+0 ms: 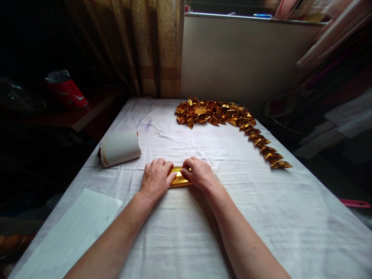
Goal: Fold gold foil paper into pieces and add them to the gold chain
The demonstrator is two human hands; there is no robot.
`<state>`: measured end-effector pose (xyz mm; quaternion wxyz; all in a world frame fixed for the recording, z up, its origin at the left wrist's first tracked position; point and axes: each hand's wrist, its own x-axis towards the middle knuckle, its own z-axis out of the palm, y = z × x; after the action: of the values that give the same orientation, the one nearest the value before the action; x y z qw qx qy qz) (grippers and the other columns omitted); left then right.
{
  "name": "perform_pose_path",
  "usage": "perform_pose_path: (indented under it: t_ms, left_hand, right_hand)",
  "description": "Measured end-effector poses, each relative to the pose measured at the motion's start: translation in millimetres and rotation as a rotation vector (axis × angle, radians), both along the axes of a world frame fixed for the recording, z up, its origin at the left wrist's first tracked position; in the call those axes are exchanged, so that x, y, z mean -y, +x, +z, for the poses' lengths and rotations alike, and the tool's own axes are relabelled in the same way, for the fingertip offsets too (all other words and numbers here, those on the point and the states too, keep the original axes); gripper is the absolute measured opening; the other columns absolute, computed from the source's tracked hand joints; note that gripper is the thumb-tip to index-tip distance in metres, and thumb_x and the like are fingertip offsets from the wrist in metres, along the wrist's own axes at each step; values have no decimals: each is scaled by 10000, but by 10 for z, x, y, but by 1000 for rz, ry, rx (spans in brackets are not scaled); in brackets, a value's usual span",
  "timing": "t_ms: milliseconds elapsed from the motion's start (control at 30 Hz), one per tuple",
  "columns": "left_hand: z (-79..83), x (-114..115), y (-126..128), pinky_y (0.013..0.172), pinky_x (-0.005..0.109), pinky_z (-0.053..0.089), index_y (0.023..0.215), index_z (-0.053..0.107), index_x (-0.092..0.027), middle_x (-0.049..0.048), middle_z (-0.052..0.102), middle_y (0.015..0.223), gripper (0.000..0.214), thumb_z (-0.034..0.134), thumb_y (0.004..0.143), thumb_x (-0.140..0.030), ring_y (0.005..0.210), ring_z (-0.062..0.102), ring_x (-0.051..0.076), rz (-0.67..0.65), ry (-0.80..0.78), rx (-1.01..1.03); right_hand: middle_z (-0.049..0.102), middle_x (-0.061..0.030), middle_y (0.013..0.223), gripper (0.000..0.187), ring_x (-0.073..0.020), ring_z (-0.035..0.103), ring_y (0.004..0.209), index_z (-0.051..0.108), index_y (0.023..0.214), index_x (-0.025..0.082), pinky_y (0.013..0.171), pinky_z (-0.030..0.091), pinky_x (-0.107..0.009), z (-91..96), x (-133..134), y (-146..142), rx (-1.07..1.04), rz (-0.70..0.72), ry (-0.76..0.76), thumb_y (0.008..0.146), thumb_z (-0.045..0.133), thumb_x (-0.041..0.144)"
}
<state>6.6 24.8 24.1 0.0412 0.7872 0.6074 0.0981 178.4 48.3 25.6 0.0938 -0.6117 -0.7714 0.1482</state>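
On the white cloth in front of me lies a flat strip of folded gold foil paper [179, 179]. My left hand [157, 176] grips its left end, with the thumb pressed on the shiny surface and the other fingers bent at the far edge. At the right end, the thumb and fingers of my right hand [200, 173] are closed on the foil near its upper edge. Both hands partly cover the strip, so its two ends are hidden. Farther back is a long chain of folded gold foil pieces [215, 112], curving toward the right.
A white roll [122, 148] lies at the left, and a sheet of lined paper [84, 221] is by my left forearm. A red container [66, 90] stands on a dark side table. Behind are a patterned curtain [168, 42] and a wall; clothes hang at the right.
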Motion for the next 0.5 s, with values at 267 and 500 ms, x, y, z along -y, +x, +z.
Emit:
perform_pose_path:
  t_ms: [267, 500]
  left_hand:
    - [106, 49, 46, 869, 370, 400, 875, 679, -239, 42, 665, 946, 110, 578, 887, -279, 953, 560, 220, -165, -65, 79]
    - [48, 32, 36, 847, 344, 418, 838, 660, -233, 32, 660, 912, 93, 576, 866, -262, 901, 581, 202, -150, -139, 113]
  right_hand:
    - [669, -10, 945, 119, -142, 601, 804, 684, 894, 248, 632, 342, -241, -23, -16, -3, 1, -6, -2, 862, 628, 349]
    - [666, -26, 934, 199, -152, 607, 790, 688, 913, 252, 618, 338, -246, -41, 67, -40, 108, 74, 52, 941, 495, 289]
